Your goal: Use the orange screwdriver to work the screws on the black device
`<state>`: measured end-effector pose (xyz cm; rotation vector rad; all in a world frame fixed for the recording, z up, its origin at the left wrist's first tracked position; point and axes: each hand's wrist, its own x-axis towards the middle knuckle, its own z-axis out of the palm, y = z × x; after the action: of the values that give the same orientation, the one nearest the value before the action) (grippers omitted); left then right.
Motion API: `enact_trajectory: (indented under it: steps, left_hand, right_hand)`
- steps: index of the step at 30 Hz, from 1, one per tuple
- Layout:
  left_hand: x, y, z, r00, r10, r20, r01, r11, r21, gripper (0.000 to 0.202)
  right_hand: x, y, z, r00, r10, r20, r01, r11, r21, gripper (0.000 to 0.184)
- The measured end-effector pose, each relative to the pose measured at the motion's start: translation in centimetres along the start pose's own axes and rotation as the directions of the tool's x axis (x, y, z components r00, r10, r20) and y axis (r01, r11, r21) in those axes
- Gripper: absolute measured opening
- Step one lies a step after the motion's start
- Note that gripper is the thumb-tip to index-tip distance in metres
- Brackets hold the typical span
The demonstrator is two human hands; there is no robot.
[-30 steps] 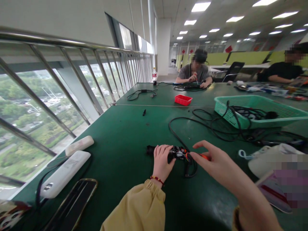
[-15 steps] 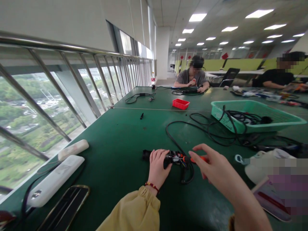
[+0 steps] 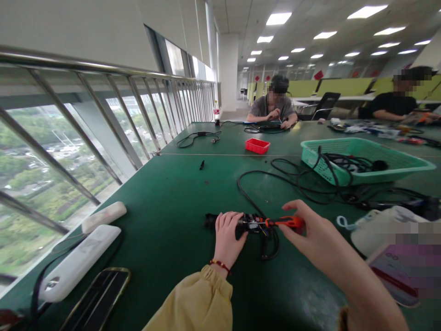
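Observation:
My left hand [image 3: 228,234] is wrapped over the body of a black corded device [image 3: 209,220], which lies sideways on the green table. The casing is open on its right part, where wires and metal pieces [image 3: 254,223] show. In my right hand [image 3: 306,225] is a screwdriver with an orange-red handle [image 3: 287,222], held nearly level between thumb and fingers. Its shaft points left into the open part of the device; exactly what the tip touches is too small to tell. A black cable [image 3: 248,198] runs behind the device to the right.
On the left are a white power strip [image 3: 81,264] and a phone [image 3: 96,299]. Farther off sit a small red tray [image 3: 257,146] and a green basket [image 3: 365,179] of cables. A white cup [image 3: 374,230] stands at the right. Two people work across the table.
My right hand has turned around the screwdriver and moved slightly right, so more of the handle shows. My left hand keeps its hold on the device. The view has shifted slightly.

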<state>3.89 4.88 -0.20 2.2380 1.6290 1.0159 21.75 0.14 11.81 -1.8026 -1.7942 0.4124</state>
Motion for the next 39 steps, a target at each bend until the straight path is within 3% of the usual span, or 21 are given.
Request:
enact_trajectory:
  steps: [4,9,13,16,22,26,28,32,34,37,39]
  left_hand:
    - [0.0,0.0,-0.1,1.0,0.0,-0.001,0.0,1.0,-0.002,0.042]
    - [0.0,0.0,-0.1,1.0,0.009,-0.004,-0.009,1.0,0.004,0.041]
    - [-0.1,0.0,0.0,1.0,0.003,-0.01,-0.003,1.0,-0.01,0.043]
    - [-0.2,0.0,0.0,1.0,-0.003,-0.017,0.002,1.0,-0.021,0.045]
    - [-0.2,-0.1,0.1,1.0,-0.01,-0.013,0.009,0.999,-0.033,0.045]
    - [-0.3,-0.2,0.3,1.0,-0.008,-0.022,0.007,0.999,-0.041,0.046]
    - [-0.3,-0.3,0.4,1.0,0.001,-0.019,-0.001,0.999,-0.042,0.047]
    - [-0.2,-0.2,0.4,1.0,0.011,-0.012,-0.011,1.0,-0.028,0.047]
    - [-0.1,-0.1,0.3,1.0,0.004,-0.011,-0.004,1.0,-0.018,0.046]
    - [-0.1,0.0,0.2,1.0,0.0,-0.013,0.0,1.0,-0.01,0.044]
    - [0.0,-0.1,0.1,1.0,0.004,-0.013,-0.004,1.0,-0.006,0.044]
  right_hand:
    - [0.1,-0.1,-0.2,0.999,-0.022,0.023,0.023,0.999,-0.029,0.01]
    - [0.1,-0.7,-0.1,0.991,0.068,0.113,-0.055,0.991,-0.118,0.03]
    - [0.3,-0.7,-0.1,0.997,-0.03,0.076,0.031,1.0,-0.005,0.012]
    - [0.4,-0.6,0.0,0.991,-0.121,0.054,0.12,0.992,0.026,0.009]
    - [0.3,-0.6,0.2,0.994,0.011,0.112,-0.007,0.999,-0.04,0.026]
    - [0.4,-0.2,0.3,0.995,-0.091,0.043,0.09,0.996,0.014,0.015]
    - [0.5,-0.4,0.3,0.993,-0.12,0.018,0.119,0.992,0.037,0.019]
    - [0.3,-1.0,0.3,0.978,0.044,0.202,-0.047,0.999,0.009,0.026]
    - [0.2,-1.0,0.2,0.973,0.067,0.22,-0.066,0.998,-0.011,0.023]
    - [0.0,-0.6,0.0,0.991,-0.056,0.118,0.055,0.998,0.014,0.019]
    - [-0.1,-0.3,-0.1,0.987,-0.112,0.111,0.11,0.994,0.025,0.019]
